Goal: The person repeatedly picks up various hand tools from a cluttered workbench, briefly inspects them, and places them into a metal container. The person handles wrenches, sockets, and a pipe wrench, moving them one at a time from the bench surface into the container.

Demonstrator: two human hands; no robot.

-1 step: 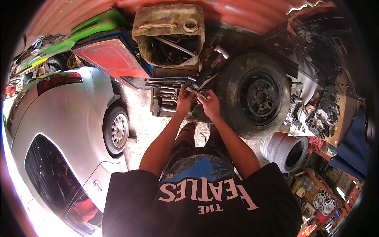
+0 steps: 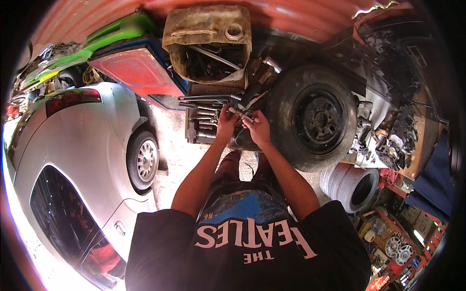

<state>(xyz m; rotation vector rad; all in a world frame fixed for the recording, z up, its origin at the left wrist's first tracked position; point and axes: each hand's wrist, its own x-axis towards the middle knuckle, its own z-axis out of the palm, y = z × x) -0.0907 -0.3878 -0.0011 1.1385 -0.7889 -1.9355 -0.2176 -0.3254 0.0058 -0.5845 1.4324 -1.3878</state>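
Observation:
Both my hands are closed on a short, slim metal part (image 2: 242,115), held slantwise between them above the workbench; its exact kind is too small to make out. My left hand (image 2: 225,124) pinches its upper left end, and my right hand (image 2: 258,129) grips the lower right end with the fingertips. Left of my left hand, several metal tools (image 2: 206,120) lie side by side, probably sockets or wrenches. A long-handled bar (image 2: 201,98) lies just above them. Fingers hide part of what I hold.
A wheel with a black rim (image 2: 320,119) stands close to my right arm. Behind my hands sits a cut-open yellowish jerrycan (image 2: 206,34) with tools inside. A silver car (image 2: 77,140) is at left; worn tyres (image 2: 347,184) and cluttered shelves (image 2: 388,242) are at right.

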